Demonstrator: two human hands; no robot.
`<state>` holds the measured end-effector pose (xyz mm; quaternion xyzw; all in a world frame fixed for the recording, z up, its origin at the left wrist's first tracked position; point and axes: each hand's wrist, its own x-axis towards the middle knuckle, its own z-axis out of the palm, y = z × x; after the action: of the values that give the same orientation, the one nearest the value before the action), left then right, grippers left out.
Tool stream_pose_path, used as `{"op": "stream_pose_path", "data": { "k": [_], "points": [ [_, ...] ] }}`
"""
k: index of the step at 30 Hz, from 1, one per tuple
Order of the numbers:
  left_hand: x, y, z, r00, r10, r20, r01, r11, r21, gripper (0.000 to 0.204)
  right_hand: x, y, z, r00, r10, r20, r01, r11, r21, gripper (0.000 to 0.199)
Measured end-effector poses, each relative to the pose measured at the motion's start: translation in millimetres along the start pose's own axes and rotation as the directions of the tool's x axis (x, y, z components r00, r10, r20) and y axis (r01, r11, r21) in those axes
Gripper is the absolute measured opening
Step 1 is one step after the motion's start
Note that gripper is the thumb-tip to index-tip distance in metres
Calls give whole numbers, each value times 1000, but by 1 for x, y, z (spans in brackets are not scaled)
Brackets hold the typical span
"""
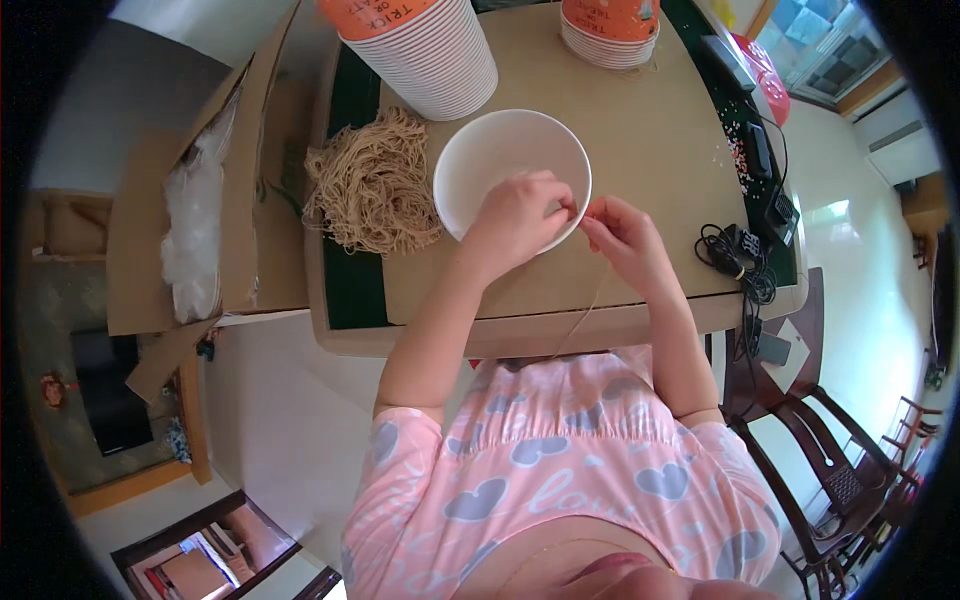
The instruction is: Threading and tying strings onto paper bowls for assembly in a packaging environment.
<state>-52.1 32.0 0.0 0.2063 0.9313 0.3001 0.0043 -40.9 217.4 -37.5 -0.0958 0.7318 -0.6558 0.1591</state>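
Note:
A white paper bucket point(468, 165) stands on the table in front of me, its open mouth facing up. My left hand point(522, 218) reaches over the near rim into it, fingers curled in a pinch against the right inner wall. Whatever those fingertips hold is hidden. Just outside the same part of the rim, my right hand point(630, 242) pinches a thin tan string point(588, 310), which trails down past the table edge toward my lap. The fingertips of both hands nearly meet at the rim.
A tangled heap of tan strings point(372, 185) lies left of the bucket. Behind are a tall stack of orange-and-white buckets point(430, 65) and a shorter stack point(610, 38). Black cables point(740, 262) lie at right; an open cardboard box point(262, 190) stands left of the table.

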Motion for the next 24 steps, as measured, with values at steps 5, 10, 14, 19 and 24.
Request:
{"op": "stream_pose_path", "data": {
  "k": [5, 10, 14, 19, 24],
  "points": [
    [-8, -2, -18, 968, -240, 77, 251, 901, -354, 16, -29, -28, -5, 999, 53, 4, -50, 947, -317, 10],
    [10, 6, -27, 804, -303, 512, 585, 562, -585, 18, -48, -63, 39, 907, -389, 161, 416, 773, -479, 16],
    [8, -1, -25, 703, -344, 622, 709, 278, -648, 19, -37, -82, 40, 797, -500, 338, 591, 761, -269, 17],
    [-12, -10, -23, 778, -177, 604, 629, 237, -741, 17, 10, -70, 4, 933, -348, 92, 358, 865, -352, 17],
    [-23, -4, -21, 878, -250, 407, 474, 341, -812, 20, 13, -68, 8, 924, -320, 211, 383, 759, -526, 21]
  ]
}}
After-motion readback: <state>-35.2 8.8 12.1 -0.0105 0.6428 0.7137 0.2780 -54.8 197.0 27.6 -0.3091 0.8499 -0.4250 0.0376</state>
